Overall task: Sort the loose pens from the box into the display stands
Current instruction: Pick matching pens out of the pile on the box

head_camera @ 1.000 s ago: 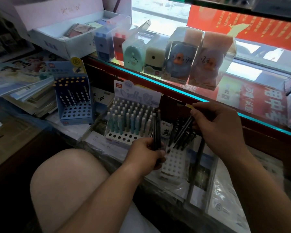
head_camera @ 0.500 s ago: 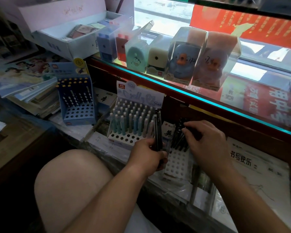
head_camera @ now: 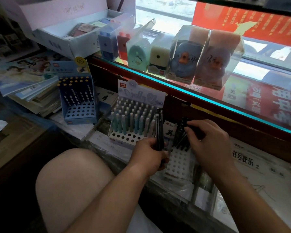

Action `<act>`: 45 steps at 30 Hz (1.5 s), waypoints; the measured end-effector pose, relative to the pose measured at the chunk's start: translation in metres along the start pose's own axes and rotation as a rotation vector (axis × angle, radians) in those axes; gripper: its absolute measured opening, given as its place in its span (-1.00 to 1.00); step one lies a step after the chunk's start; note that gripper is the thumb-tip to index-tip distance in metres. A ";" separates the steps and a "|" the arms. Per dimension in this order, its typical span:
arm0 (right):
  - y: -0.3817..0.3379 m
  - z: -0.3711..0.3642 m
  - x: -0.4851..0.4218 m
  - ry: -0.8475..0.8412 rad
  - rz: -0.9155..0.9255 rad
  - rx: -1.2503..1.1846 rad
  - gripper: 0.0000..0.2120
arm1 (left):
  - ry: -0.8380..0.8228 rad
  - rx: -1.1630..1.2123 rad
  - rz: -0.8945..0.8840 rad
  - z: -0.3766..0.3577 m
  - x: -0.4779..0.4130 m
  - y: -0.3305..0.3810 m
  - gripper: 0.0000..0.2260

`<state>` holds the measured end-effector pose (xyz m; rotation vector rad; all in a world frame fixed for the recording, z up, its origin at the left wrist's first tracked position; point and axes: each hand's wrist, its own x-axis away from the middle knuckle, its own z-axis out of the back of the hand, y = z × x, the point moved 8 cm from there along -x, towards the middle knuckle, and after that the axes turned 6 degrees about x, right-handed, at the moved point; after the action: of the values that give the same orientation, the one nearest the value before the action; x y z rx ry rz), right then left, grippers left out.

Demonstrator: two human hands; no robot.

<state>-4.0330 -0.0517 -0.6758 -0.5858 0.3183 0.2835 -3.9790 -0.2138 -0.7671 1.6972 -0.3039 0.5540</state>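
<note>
On the pastel stand (head_camera: 124, 136), red tag (head_camera: 123, 85) — LANTU

A glass-topped desk (head_camera: 208, 100) runs across the room, its front edge glowing teal above a dark red-brown wooden frame. Bright daylight falls on the pale pavement (head_camera: 165, 15) seen beyond it, beside a red banner (head_camera: 252, 22) with yellow lettering. A row of clear-boxed pencil sharpeners (head_camera: 186, 54) stands on the glass, next to an open white carton (head_camera: 57, 42). To the left lies a stack of booklets (head_camera: 23, 84), and below that a worn wooden surface (head_camera: 10, 148) in shade.
</note>
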 end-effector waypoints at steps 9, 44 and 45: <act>-0.001 -0.006 0.000 -0.033 -0.003 0.019 -0.78 | -0.003 -0.006 -0.007 -0.001 0.000 0.001 -0.84; 0.021 0.014 -0.002 0.043 -0.214 -0.262 -0.87 | 0.014 0.022 -0.033 -0.003 0.006 0.004 -0.76; 0.021 0.011 0.000 0.026 -0.198 -0.237 -0.87 | 0.017 0.020 -0.038 -0.003 0.006 0.004 -0.76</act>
<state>-4.0375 -0.0288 -0.6773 -0.8492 0.2514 0.1230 -3.9769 -0.2111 -0.7602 1.7138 -0.2540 0.5444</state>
